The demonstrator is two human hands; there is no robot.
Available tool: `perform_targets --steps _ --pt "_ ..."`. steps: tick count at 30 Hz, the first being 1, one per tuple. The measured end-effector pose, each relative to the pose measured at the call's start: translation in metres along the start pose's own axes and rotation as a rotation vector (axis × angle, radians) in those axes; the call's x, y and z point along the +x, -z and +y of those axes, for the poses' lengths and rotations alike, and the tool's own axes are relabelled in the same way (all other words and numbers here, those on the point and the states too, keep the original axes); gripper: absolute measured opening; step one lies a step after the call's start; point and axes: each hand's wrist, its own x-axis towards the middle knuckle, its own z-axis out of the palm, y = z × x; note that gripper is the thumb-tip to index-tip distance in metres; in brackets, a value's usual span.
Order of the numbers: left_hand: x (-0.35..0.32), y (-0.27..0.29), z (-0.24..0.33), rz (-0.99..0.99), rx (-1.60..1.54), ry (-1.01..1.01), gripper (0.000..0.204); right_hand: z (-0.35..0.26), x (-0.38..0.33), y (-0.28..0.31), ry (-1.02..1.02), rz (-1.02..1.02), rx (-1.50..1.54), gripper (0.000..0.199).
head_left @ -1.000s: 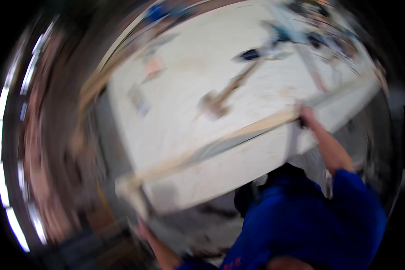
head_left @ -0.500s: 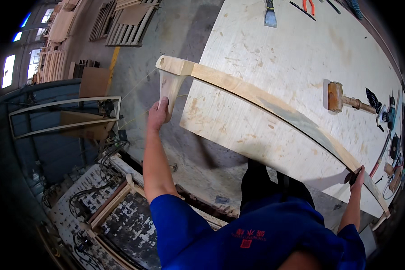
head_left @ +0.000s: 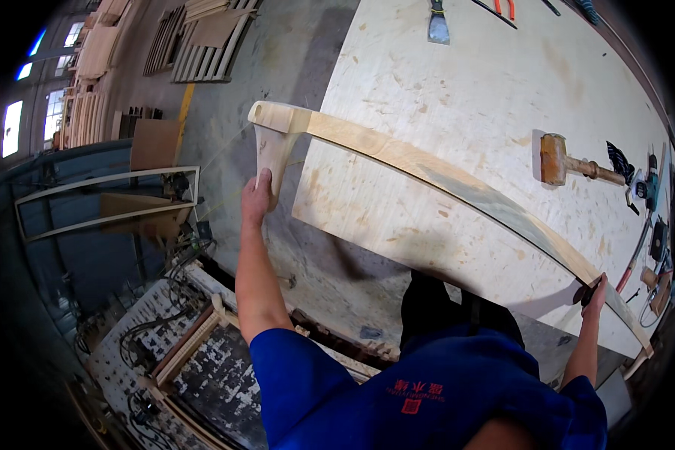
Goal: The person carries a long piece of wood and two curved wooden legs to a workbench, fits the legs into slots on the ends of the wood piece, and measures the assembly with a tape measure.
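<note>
Long curved wooden rail (head_left: 427, 169) w/ a short leg piece (head_left: 274, 154) joined at one end is held up over the near edge of the plywood worktable (head_left: 457, 82), spanning from beyond the table's left edge to its near right corner. Left hand (head_left: 256, 201) grips the lower end of the leg piece, fingers wrapped round it, just off the table's left edge, above the concrete floor (head_left: 277, 67). Right hand (head_left: 592, 291) is clamped on the rail near its far end, at the table's near right corner; fingers partly hidden behind the wood.

On the table, beyond the rail: wooden mallet (head_left: 570, 161) lies flat towards the right side, well apart from the rail. A flat scraper (head_left: 438, 21) sits at the table's far edge, w/ red-handled pliers (head_left: 506, 7) just beside it. Small power tools and cables (head_left: 649, 195) cluster along the table's right edge.

Left of the table: stacked timber slats (head_left: 202, 37) on the floor, a metal frame (head_left: 105, 199) nearer, and a perforated machine bed (head_left: 165, 352) w/ hoses, below the table's left edge.
</note>
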Motion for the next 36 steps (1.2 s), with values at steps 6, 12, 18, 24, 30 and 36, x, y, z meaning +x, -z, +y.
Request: perform_targets --steps 6,12,18,24,30,36 --pt "-0.003 -0.009 -0.002 0.003 0.092 -0.021 0.057 -0.013 0.002 0.003 0.031 0.020 -0.042 0.051" --pt "-0.014 -0.018 0.014 -0.059 -0.034 -0.019 0.055 -0.020 0.012 0.010 0.020 0.030 -0.078 0.052" --pt "-0.022 -0.022 0.018 -0.035 -0.057 0.008 0.057 -0.019 0.025 0.017 0.038 -0.008 -0.038 0.049" --pt "-0.019 -0.025 0.010 -0.034 -0.046 -0.022 0.062 -0.020 0.026 0.013 0.039 0.040 -0.012 0.047" --pt "-0.023 -0.026 0.011 0.014 -0.027 0.006 0.065 -0.026 0.013 0.006 0.052 0.043 0.006 0.046" --pt "-0.024 -0.029 0.016 0.001 -0.011 -0.026 0.062 -0.028 0.002 0.003 0.037 0.028 0.039 0.044"
